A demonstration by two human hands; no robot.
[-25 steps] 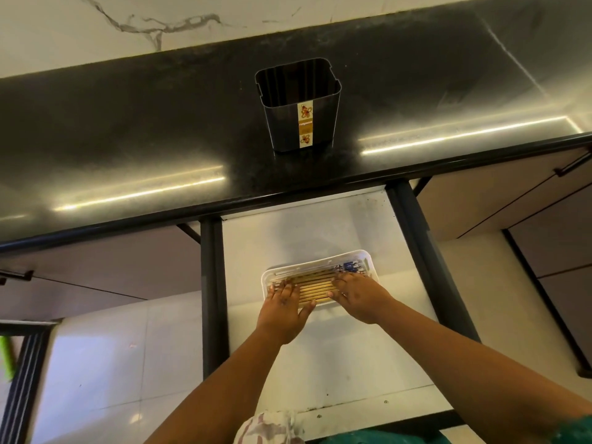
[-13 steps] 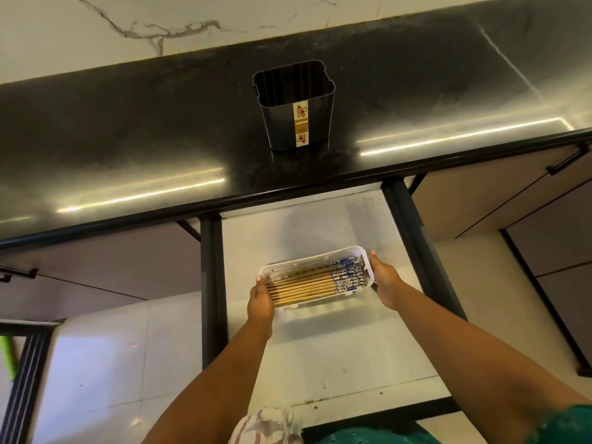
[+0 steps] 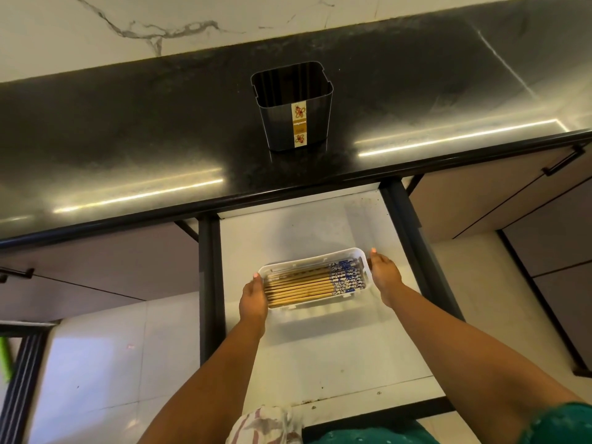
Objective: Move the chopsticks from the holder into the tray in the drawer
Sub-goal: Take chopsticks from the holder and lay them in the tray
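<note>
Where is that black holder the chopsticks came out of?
In the head view the holder stands upright on the black counter, top centre, just behind the open drawer where both hands grip the tray.

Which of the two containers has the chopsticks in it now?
The white tray in the open drawer holds the chopsticks, lying flat side by side. The tall dark holder on the black counter stands empty.

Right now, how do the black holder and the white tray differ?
The holder is black, tall and upright on the counter; the tray is white, shallow and in the drawer. The holder looks empty; the tray holds the chopsticks. Both hands grip the tray; none touches the holder.
</note>
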